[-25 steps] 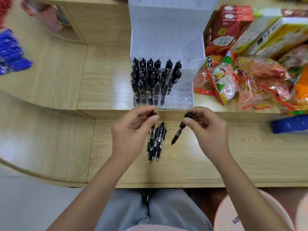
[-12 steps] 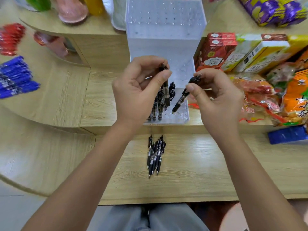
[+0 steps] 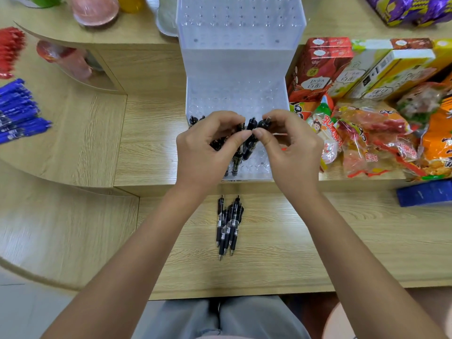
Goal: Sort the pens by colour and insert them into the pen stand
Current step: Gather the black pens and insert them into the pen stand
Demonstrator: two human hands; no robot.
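Over the pen stand [image 3: 234,69], both hands' fingers [image 3: 241,138] pinch black pens [image 3: 250,143]

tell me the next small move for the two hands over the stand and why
Probably push each held black pen down into a free hole. Both the left hand and right hand pinch pens over the front tier of the pen stand, where open holes remain on the right.

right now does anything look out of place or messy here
Nothing is spilled or damaged. Black pens lie in a loose bundle on the desk, blue pens and red pens wait unsorted at far left, and the stand's upper tiers are empty.
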